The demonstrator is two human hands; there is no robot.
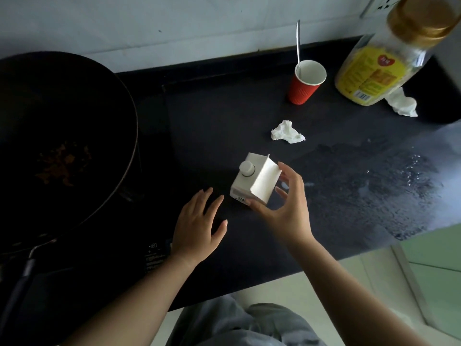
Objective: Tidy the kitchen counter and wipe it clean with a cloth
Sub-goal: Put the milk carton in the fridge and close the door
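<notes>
A small white carton (252, 181) with a round screw cap stands upright in the middle of the black counter (224, 116). My right hand (287, 203) curls around its right side, thumb at the front lower corner and fingertips at the far edge, touching or almost touching it. My left hand (198, 224) lies flat and spread on the counter just left of the carton, holding nothing. A crumpled white tissue (287, 132) lies behind the carton. A wet, speckled spill (389, 181) spreads over the counter to the right.
A large black wok (57, 146) with burnt residue fills the left side on a cooktop. At the back stand a red paper cup (305, 83) holding a spoon, a big yellow-labelled oil bottle (379, 63), and another crumpled tissue (403, 103). The counter's front edge runs diagonally below my arms.
</notes>
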